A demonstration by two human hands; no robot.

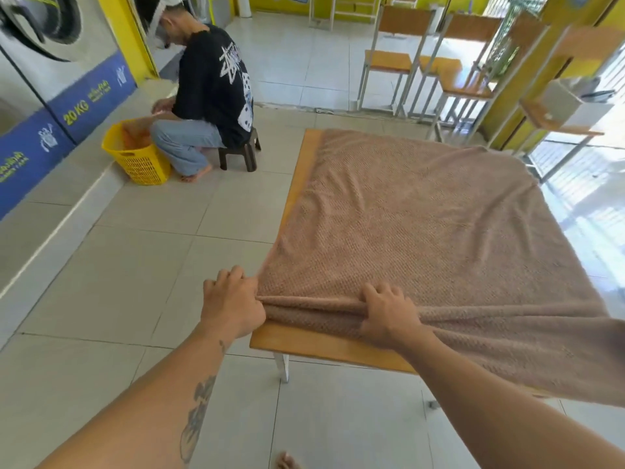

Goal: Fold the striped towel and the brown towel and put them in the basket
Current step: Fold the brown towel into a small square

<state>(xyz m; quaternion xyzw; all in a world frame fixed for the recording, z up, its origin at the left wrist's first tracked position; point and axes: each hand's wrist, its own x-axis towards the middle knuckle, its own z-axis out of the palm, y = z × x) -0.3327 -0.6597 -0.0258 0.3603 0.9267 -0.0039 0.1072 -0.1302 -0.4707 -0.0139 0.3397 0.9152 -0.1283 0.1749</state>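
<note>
The brown towel (422, 231) lies spread in a single layer over the wooden table (304, 343), its 3 o'clock side hanging off, so I judge folding barely begun. The left hand (233, 302) pinches its 7 o'clock corner and the right hand (389, 313) clutches the bunched near edge. The cloth is thick, waffle-textured and limp. No striped towel shows. A perforated yellow plastic basket (142, 164) stands at 10 o'clock.

Tiled floor (128, 272), yellow walls (270, 1), wooden chairs (389, 62)

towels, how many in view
1: the brown towel spread over the table, left hand and right hand holding its near edge. No striped one shows; it may be hidden.
</note>
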